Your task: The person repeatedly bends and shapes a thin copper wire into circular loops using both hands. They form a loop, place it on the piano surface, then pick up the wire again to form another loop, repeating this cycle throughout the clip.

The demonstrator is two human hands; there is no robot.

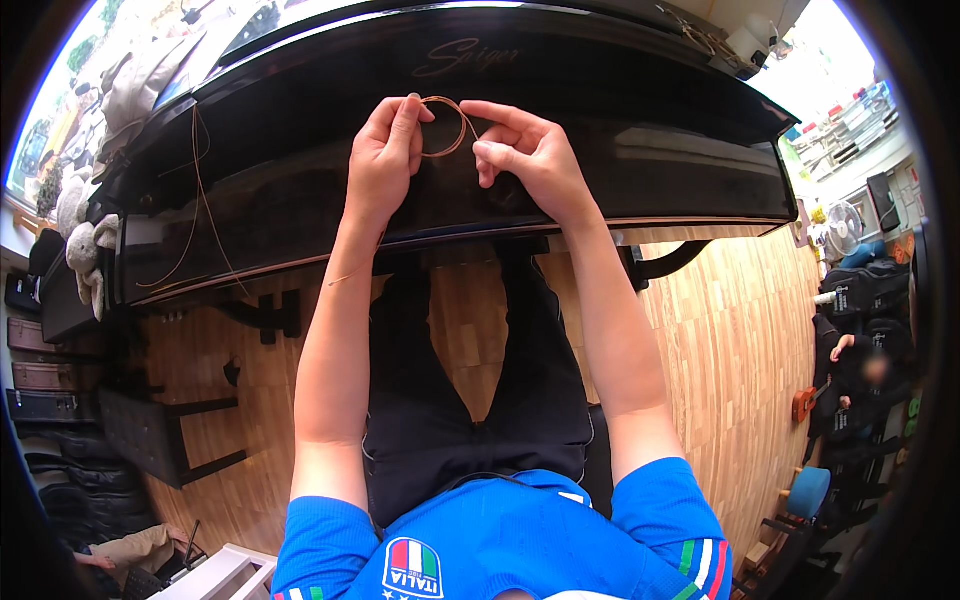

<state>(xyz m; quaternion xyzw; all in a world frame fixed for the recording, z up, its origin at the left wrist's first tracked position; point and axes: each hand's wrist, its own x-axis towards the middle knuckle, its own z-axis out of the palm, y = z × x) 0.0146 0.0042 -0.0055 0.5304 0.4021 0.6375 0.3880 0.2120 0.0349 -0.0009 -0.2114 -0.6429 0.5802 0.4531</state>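
A thin copper-coloured string, like a guitar string (465, 133), is wound into a small round coil in front of me. My left hand (390, 145) pinches the coil's left side between thumb and fingers. At its right side, my right hand (525, 152) has the index finger stretched to the loop and the thumb on a strand of it. A loose tail of string runs past my left wrist and ends by the forearm. Both hands are above the black glossy piano (640, 165), whose lid is down.
More thin strings (197, 190) dangle over the piano's left part. Grey plush toys (85, 225) sit at its left end. A black bench (150, 425) stands on the wooden floor (720, 350). At right are a seated person (865, 385), a small ukulele (803, 404) and a blue stool (808, 492).
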